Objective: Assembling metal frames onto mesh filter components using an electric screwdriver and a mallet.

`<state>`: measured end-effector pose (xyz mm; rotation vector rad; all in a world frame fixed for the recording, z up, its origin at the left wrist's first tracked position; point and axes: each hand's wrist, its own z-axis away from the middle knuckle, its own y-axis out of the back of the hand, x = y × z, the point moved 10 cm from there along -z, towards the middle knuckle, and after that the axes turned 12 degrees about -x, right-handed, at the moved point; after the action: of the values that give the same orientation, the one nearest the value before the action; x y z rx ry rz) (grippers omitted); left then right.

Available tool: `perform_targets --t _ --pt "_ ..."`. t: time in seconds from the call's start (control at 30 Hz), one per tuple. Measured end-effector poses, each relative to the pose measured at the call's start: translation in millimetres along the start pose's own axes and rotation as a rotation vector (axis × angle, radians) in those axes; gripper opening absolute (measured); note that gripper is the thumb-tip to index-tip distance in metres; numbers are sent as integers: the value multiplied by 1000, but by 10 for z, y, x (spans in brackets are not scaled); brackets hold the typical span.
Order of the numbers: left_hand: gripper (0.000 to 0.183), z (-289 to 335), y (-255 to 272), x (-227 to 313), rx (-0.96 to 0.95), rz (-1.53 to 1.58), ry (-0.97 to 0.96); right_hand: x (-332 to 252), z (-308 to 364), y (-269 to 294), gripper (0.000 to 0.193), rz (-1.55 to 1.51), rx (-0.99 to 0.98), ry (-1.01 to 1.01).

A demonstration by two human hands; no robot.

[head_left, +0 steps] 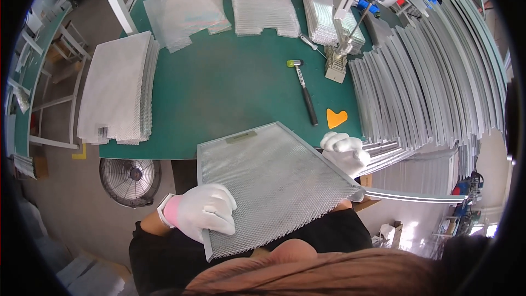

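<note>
A silvery mesh panel (pixel 268 181) rests tilted between my lap and the green table's front edge. Thin metal framing runs along its far side and both flanks, while the near mesh edge looks bare and jagged. My left hand (pixel 205 211), in a white glove with a pink cuff, is closed over the panel's left edge near its lower corner. At the right edge my right hand (pixel 346 153), also white-gloved, has its fingers curled against the frame; its palm side is hidden. A small label-like slot (pixel 241 137) shows on the far frame strip.
On the green table (pixel 230 87) lie a mallet (pixel 306 96), an orange scraper (pixel 336 118) and a screwdriver (pixel 308 41). Mesh sheets (pixel 115 87) are stacked left, more (pixel 263 8) at the back. Framed panels (pixel 427 77) stand packed at right, beside a metal press-like fixture (pixel 336 63). A fan (pixel 131 181) stands below.
</note>
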<state>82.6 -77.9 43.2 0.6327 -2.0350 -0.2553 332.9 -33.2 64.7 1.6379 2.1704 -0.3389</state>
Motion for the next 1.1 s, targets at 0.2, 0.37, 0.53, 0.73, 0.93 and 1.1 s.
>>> perform_targets --t 0.2,0.37,0.53,0.73,0.93,1.1 --pt "34 4 163 55 9 -19 -60 15 -7 13 53 38 -20 -22" --pt "43 70 418 89 60 46 -174 -2 -94 -100 66 -92 -24 67" --pt "39 477 1233 -14 789 -168 -53 82 -700 -498 32 78 -194 -183" --pt "27 158 1208 34 747 -219 -20 361 -315 -55 18 4 -3 -209" --pt "27 140 1185 289 723 -383 -40 320 -275 -99 23 16 -8 -242" --pt "35 -20 781 359 161 15 -324 -60 30 -359 32 -11 -286 -128"
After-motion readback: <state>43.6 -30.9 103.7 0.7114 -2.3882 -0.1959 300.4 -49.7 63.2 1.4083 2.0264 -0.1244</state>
